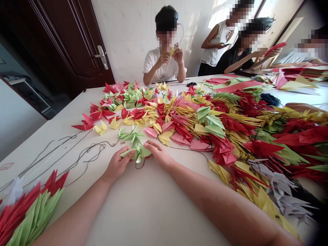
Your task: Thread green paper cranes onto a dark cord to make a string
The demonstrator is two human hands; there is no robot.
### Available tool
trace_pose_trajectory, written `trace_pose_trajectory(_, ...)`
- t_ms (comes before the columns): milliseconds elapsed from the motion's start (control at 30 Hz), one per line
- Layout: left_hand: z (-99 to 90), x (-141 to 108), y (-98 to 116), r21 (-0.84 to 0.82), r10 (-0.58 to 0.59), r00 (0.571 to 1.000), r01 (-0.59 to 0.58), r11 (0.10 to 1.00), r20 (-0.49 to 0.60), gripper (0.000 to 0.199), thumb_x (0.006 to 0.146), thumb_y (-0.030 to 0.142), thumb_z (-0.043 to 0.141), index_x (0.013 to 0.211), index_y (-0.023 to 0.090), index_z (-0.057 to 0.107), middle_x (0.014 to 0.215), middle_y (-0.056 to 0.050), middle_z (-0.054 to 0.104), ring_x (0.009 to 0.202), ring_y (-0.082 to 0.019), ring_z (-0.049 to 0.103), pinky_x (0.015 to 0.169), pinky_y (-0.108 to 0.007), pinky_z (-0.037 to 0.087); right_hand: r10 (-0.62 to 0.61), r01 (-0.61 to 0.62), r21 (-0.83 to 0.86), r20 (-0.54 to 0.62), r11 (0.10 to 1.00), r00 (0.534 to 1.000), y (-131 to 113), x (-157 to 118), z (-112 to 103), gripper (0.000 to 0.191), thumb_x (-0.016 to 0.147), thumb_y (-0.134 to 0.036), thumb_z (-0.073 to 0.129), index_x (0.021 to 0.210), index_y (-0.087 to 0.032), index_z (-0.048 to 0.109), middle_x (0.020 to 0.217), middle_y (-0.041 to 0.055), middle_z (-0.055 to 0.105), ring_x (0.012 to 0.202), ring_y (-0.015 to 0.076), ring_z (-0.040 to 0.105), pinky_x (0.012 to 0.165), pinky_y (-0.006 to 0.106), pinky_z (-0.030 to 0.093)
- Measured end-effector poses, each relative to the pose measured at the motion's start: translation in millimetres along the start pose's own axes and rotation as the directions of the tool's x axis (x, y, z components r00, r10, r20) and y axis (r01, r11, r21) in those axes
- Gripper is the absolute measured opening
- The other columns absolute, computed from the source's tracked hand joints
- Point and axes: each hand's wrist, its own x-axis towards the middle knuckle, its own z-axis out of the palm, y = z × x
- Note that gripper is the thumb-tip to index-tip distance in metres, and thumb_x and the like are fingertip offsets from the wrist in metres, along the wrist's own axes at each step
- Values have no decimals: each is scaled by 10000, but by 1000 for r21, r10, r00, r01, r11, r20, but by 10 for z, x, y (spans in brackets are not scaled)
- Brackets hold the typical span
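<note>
Spanning side to side, the green paper crane (139, 151) sits just on the near side of the crane pile (184, 119). Wing tips point left and right, one narrow tip aims at the wearer. Left hand (121, 161) pinches the left wing, right hand (160, 153) has fingers closed on the right. White table (138, 205) runs under the pile; black cords (94, 147) left of it. Beyond the pile: pale wall (128, 34), seated person in white (164, 66); dark door (69, 44) beyond, to its left.
</note>
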Motion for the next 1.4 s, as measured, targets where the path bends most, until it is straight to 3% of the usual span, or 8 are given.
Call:
trace_pose_trajectory(233, 1, -13, -29, 39, -30, 999, 31, 999, -16, 268, 742, 444, 506, 718, 178, 529, 633, 18, 487, 609, -130, 468, 536, -211, 373, -88, 81, -233, -19, 969, 996, 53, 12, 6, 208, 710, -367, 494, 640, -177, 449, 638, -28, 422, 608, 85, 410, 562, 208, 407)
trace_pose_trajectory(467, -16, 1, 1, -15, -31, 998, 31, 999, -52, 261, 720, 430, 530, 688, 173, 559, 638, 12, 527, 644, -140, 491, 624, -231, 401, -1, -2, -93, -35, 996, 999, -5, -16, 13, 239, 754, -402, 428, 648, -189, 455, 626, -23, 399, 590, 91, 426, 524, 201, 417)
trace_pose_trajectory(667, -50, 68, -187, -203, -40, 965, -14, 979, -258, 232, 634, 393, 624, 690, 169, 601, 611, 8, 538, 615, -144, 500, 591, -253, 408, -25, 29, -132, 34, 991, 999, 32, -7, 15, 229, 736, -389, 496, 644, -182, 460, 580, -29, 494, 537, 78, 451, 541, 207, 391)
trace_pose_trajectory(867, -73, 93, -189, -408, -40, 986, -29, 913, -160, 205, 654, 374, 625, 641, 173, 587, 628, 3, 513, 617, -129, 485, 569, -247, 413, 8, -7, -24, 69, 1000, 998, 20, 27, -8, 271, 722, -443, 520, 669, -179, 489, 601, -24, 534, 532, 74, 448, 569, 213, 394)
trace_pose_trajectory(967, -72, 72, -142, -296, -3, 989, -42, 954, -150, 219, 676, 388, 602, 624, 177, 573, 598, 14, 495, 600, -121, 472, 576, -236, 407, 43, -44, 4, 92, 999, 995, 12, 29, -25, 269, 693, -440, 556, 695, -176, 503, 618, -26, 542, 533, 68, 451, 567, 208, 387)
trace_pose_trajectory(1133, -37, 1, -30, 99, 73, 996, -68, 993, -52, 226, 700, 393, 563, 640, 175, 570, 581, 21, 512, 570, -125, 469, 521, -210, 371, 43, -33, -105, 92, 994, 995, -32, -20, -29, 300, 663, -462, 576, 679, -183, 468, 621, -44, 486, 557, 69, 446, 547, 196, 368)
trace_pose_trajectory(1300, -13, -32, 12, 193, 103, 991, -86, 977, -80, 243, 706, 405, 543, 668, 166, 571, 535, 32, 502, 500, -109, 443, 457, -194, 332, -80, 108, -341, 95, 934, 992, -59, -46, -5, 345, 567, -437, 662, 649, -178, 449, 585, -64, 418, 553, 63, 378, 515, 184, 312)
trace_pose_trajectory(1400, -18, -28, 3, 203, 83, 993, -65, 977, -82, 258, 731, 420, 506, 677, 173, 555, 551, 32, 496, 512, -112, 449, 462, -195, 332, -117, 124, -359, 42, 925, 992, -1, -13, 5, 287, 665, -430, 570, 612, -167, 470, 574, -50, 439, 550, 67, 399, 531, 196, 329)
